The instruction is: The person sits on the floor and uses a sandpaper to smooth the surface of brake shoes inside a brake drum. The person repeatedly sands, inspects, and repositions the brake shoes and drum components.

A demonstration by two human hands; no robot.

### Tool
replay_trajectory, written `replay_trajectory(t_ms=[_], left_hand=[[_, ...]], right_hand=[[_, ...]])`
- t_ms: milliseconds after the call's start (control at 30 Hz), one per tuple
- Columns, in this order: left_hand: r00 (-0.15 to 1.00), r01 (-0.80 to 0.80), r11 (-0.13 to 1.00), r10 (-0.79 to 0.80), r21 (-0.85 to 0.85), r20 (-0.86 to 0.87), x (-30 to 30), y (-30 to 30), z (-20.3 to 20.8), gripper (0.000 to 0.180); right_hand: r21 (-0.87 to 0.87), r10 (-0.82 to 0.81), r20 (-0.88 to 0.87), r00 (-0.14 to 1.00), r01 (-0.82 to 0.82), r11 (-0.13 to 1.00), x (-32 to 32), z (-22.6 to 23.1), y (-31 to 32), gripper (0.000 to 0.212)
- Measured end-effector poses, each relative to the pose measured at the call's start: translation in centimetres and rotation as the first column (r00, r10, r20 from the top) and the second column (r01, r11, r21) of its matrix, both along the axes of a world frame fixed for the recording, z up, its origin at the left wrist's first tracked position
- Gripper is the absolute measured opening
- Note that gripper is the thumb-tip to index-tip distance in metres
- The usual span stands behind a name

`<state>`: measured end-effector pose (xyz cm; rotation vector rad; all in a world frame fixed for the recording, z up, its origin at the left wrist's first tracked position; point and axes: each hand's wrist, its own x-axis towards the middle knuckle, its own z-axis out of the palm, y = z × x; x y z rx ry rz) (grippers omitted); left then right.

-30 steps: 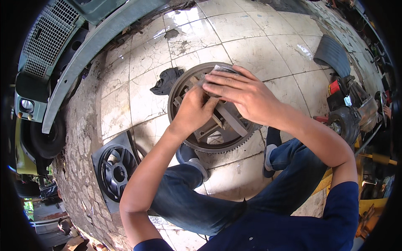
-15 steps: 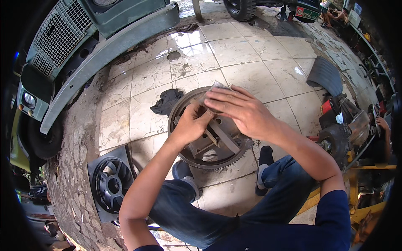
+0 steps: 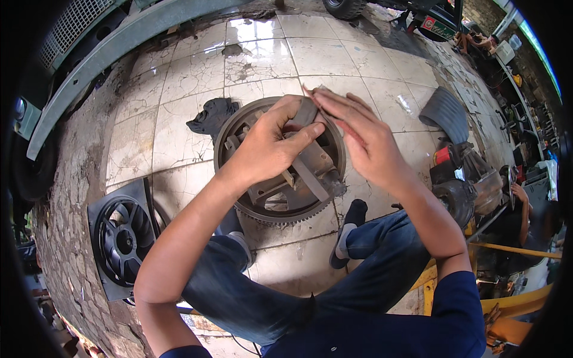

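Note:
In front of me a large flywheel with a toothed rim (image 3: 276, 219) lies on the tiled floor between my feet. Metal bars (image 3: 311, 179) and rusty plates rest across it. Above it my left hand (image 3: 271, 140) pinches a small grey flat block (image 3: 305, 112) between thumb and fingers. My right hand (image 3: 370, 134), fingers stretched and together, has a thin reddish-brown sheet like sandpaper (image 3: 351, 129) under its palm and fingers. The sheet's upper edge stands right beside the block; whether they touch, I cannot tell.
A black cloth (image 3: 212, 116) lies left of the flywheel. A black fan in a square frame (image 3: 122, 237) stands at lower left. On the right are a ribbed black mat (image 3: 446, 113) and greasy machine parts (image 3: 477, 176). A vehicle's bumper (image 3: 101, 71) crosses the upper left. Another person's hand (image 3: 519, 192) shows far right.
My view has tilted and shifted. My left hand has turned, so the grey block now shows. My right hand has drawn off it and tipped on edge, revealing the reddish sheet.

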<state>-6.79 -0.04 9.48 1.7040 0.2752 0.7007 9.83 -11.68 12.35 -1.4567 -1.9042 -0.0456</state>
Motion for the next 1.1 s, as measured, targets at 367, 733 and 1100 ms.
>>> replay_trajectory(t_ms=[367, 733, 1100], left_hand=[[0.990, -0.057, 0.998, 0.056, -0.002, -0.132, -0.5, -1.2, -0.5, 0.043], [0.997, -0.035, 0.995, 0.040, 0.097, -0.058, -0.3, -0.8, -0.9, 0.041], [0.976, -0.034, 0.999, 0.027, -0.032, -0.217, -0.1, -1.3, -0.5, 0.044]], right_hand=[[-0.088, 0.044, -0.125, 0.991, -0.055, 0.995, -0.5, -0.6, -0.9, 0.053], [-0.082, 0.076, 0.122, 0.990, -0.066, 0.994, -1.3, 1.0, -1.7, 0.058], [-0.107, -0.049, 0.235, 0.971, 0.076, 0.991, -0.8, 0.6, -2.0, 0.051]])
